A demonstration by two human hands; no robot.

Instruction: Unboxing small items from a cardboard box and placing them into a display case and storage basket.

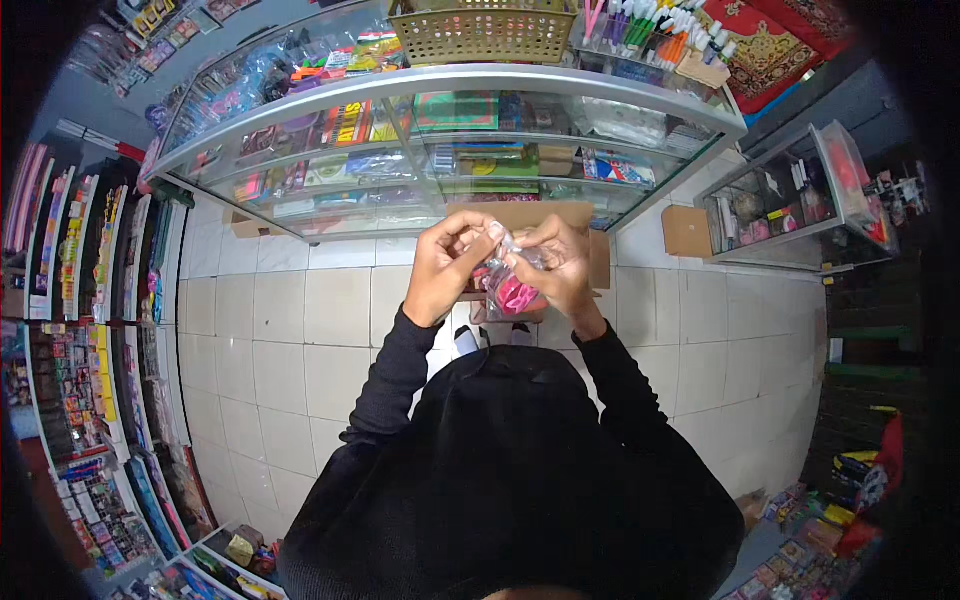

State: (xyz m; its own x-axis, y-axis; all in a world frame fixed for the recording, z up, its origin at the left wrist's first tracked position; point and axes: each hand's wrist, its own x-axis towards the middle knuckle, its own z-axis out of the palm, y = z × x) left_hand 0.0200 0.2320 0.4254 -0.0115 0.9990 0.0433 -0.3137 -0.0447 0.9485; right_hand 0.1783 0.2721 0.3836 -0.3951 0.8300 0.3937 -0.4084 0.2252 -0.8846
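Observation:
A small clear plastic bag (495, 289) hangs between my two hands, with a bright pink item (517, 295) inside it; its exact kind is hard to tell. My left hand (444, 262) pinches the gathered top of the bag between thumb and fingers. On the other side, my right hand (564, 264) grips the bag near its neck, the thumb lying over the plastic. Below and behind the hands stands an open cardboard box (598, 259), its contents mostly hidden by my hands and the bag.
Ahead stands a glass display case (337, 180) with packed shelves; a perforated basket (484, 37) and several markers (652, 30) sit on top. Stocked shelving (97, 255) lines the left. A smaller glass cabinet (787, 202) and a cardboard box (685, 231) stand right, on the tiled floor (277, 300).

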